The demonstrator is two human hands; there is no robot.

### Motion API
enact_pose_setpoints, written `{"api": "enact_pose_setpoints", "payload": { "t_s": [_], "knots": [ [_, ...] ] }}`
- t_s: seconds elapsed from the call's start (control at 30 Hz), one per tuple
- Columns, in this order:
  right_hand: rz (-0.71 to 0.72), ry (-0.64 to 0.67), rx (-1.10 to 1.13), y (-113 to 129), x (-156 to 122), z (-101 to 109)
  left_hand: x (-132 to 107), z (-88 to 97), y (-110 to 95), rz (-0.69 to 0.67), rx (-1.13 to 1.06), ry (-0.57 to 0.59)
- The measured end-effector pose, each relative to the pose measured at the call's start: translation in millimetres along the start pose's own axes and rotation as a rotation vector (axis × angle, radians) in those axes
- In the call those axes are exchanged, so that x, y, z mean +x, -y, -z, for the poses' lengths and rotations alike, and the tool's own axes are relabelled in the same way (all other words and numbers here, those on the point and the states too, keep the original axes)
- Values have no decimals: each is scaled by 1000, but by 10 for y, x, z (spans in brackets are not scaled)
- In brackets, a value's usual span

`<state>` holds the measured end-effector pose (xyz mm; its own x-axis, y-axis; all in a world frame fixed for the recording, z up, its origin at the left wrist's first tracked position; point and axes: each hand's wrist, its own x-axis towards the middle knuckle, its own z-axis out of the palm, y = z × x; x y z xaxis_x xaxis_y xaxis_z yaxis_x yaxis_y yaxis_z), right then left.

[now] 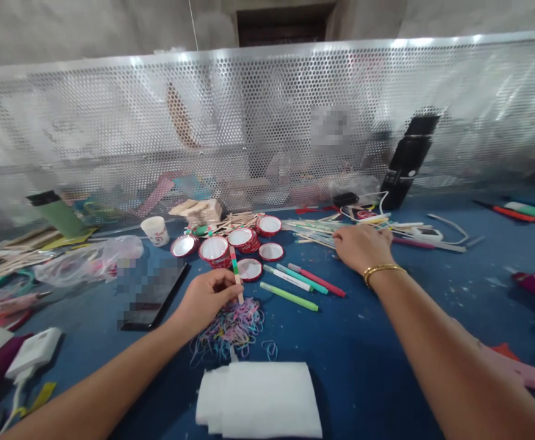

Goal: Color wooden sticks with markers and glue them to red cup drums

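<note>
My left hand (213,294) is closed in a pinch on a flat wooden craft stick (235,266) with red, green and white bands, held nearly upright. Under that hand lies a tangle of thin pastel rubber bands (237,327) in blue, purple and pink. My right hand (363,245), a gold bracelet at its wrist, reaches down onto a pile of thin sticks or pens (313,227); its fingertips are mostly hidden. Between the hands lie a light green marker (289,297), a red marker (317,281) and a white marker (290,278). Small red-rimmed round tins (214,249) stand behind my left hand, some stacked.
A folded white cloth or paper (267,400) lies in front. To the left are a dark phone (155,299), a paper cup (154,231) and a plastic bag (93,260). A black bottle (407,165) stands back right. A perforated metal panel (267,134) borders the blue table's far side.
</note>
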<state>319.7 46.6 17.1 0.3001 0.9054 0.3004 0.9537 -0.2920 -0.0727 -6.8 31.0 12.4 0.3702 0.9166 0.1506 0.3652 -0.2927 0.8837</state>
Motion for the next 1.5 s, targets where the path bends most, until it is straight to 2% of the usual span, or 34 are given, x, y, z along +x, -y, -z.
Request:
{"api": "enact_pose_setpoints", "payload": {
  "t_s": [0.17, 0.37, 0.6, 0.77, 0.93, 1.13, 1.27, 1.4, 1.5],
  "knots": [
    [117, 71, -5, 103, 46, -230, 3, -18, 24, -9, 6, 8],
    [124, 89, -37, 160, 51, -342, 6, 2, 75, -10, 26, 15],
    [56, 47, -73, 152, 37, -348, 2, 14, 79, -36, 39, 31],
    [104, 2, -38, 169, 37, -307, 15, 32, 129, -58, 69, 56],
    [155, -80, 1, 226, 51, -212, 4, 43, 120, -33, 78, 21],
    [200, -2, -96, 222, 5, -297, -1, 28, 121, -26, 44, 40],
    [200, -11, -86, 224, -18, -346, 18, 23, 142, 18, 10, 18],
    [233, -70, -38, 263, -22, -295, 26, 28, 137, 42, -24, -19],
    [238, -166, 32, 329, -37, -181, 25, 34, 142, 54, -27, 2]
  ]
}}
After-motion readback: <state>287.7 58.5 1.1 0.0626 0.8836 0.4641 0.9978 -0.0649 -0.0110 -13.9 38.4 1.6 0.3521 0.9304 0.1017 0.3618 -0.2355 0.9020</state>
